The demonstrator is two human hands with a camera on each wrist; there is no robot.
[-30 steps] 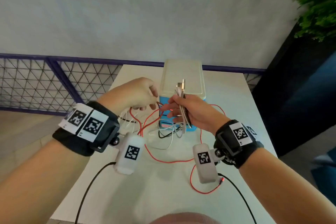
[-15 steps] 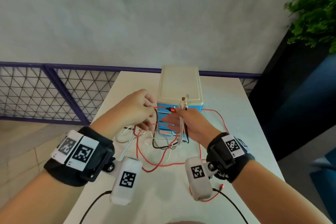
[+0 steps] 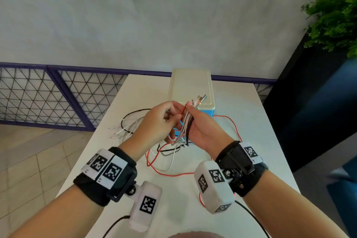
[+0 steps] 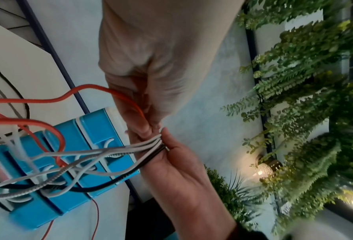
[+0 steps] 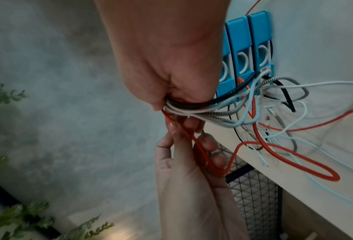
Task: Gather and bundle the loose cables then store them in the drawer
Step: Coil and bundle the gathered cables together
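Observation:
My right hand grips a bundle of white, braided and black cables, plug ends sticking up above the fist. My left hand touches it from the left and pinches a red cable against the bundle. The bundle's tails and red loops hang down onto the white table. Behind the hands stands the blue drawer unit with its cream top. The left wrist view shows the red cable between my left fingers and the bundle. The right wrist view shows the gripped bundle and the shut drawers.
Loose black and white cable ends lie on the table to the left of my hands. A purple mesh railing runs behind and left of the table. A dark planter with a green plant stands to the right.
My left hand has moved right to meet the right hand, bringing the red cable up against the bundle. Both hands sit a little higher in front of the drawer unit.

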